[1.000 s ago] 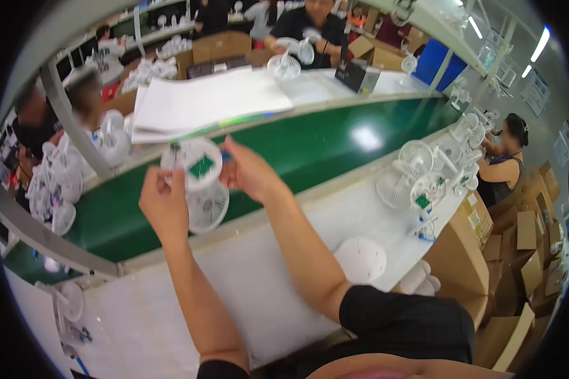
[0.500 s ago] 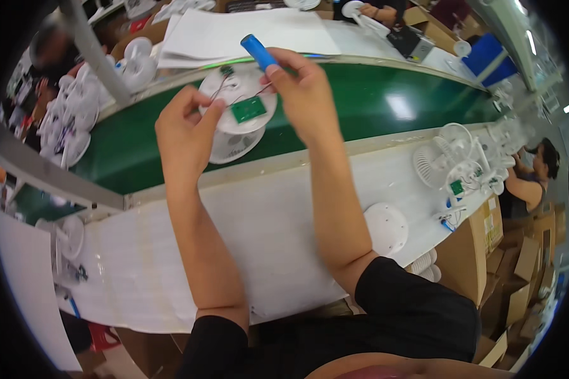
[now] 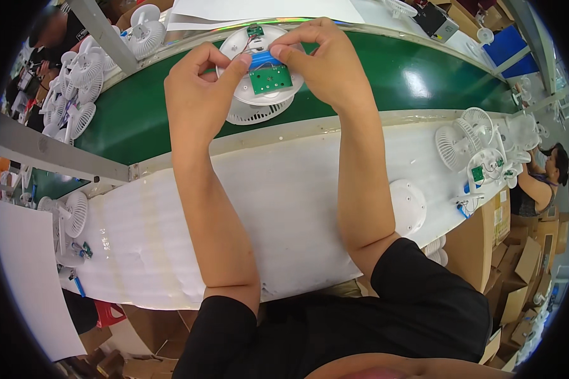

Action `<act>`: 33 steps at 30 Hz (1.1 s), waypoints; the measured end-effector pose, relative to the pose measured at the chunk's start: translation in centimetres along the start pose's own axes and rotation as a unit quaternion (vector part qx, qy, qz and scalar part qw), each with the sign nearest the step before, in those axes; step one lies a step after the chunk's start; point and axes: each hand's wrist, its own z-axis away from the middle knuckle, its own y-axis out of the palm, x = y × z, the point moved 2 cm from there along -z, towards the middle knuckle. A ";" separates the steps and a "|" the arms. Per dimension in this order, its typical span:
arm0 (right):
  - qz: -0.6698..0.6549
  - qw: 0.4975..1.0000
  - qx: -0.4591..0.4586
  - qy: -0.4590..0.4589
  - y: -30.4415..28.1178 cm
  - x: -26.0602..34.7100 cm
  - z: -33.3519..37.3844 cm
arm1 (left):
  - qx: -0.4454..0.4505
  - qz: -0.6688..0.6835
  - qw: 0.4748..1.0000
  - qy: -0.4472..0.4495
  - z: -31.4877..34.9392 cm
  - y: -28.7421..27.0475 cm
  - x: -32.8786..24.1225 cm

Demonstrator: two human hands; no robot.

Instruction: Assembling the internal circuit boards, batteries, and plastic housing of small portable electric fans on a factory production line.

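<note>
A blue cylindrical battery (image 3: 263,59) lies crosswise over a round white fan base (image 3: 241,93), just above a green circuit board (image 3: 270,80). My left hand (image 3: 202,91) is closed, its thumb and fingers at the battery's left end beside the base's rim. At the other end, the thumb and forefinger of my right hand (image 3: 329,66) pinch the battery. Thin wires run to a smaller green board (image 3: 255,30) at the base's far edge. Beneath the base shows a white slotted fan head (image 3: 259,115), on the green belt.
A loose white round cover (image 3: 408,205) lies right of my arm on the white worktable (image 3: 291,208). Further right stand several partly assembled white fans (image 3: 458,148), with a seated person (image 3: 544,177) beyond. More fans (image 3: 85,69) crowd the far left, and a metal post (image 3: 104,38) rises there.
My right hand has lowered the battery from a raised, tilted position to lie level across the base. My left hand has moved onto its left end. The view has shifted somewhat.
</note>
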 end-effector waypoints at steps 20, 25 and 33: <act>-0.181 0.971 0.151 0.047 3.6 -3.9 -2.9 | 0.026 -0.025 0.999 0.015 -3.7 -2.7 4.9; -0.190 0.969 0.143 0.071 6.0 -5.6 -2.1 | 0.040 -0.019 0.999 0.028 -3.5 -3.4 7.7; -0.071 0.988 0.131 -0.032 6.9 -6.6 -2.1 | 0.051 -0.013 0.999 0.008 -3.8 -3.1 9.5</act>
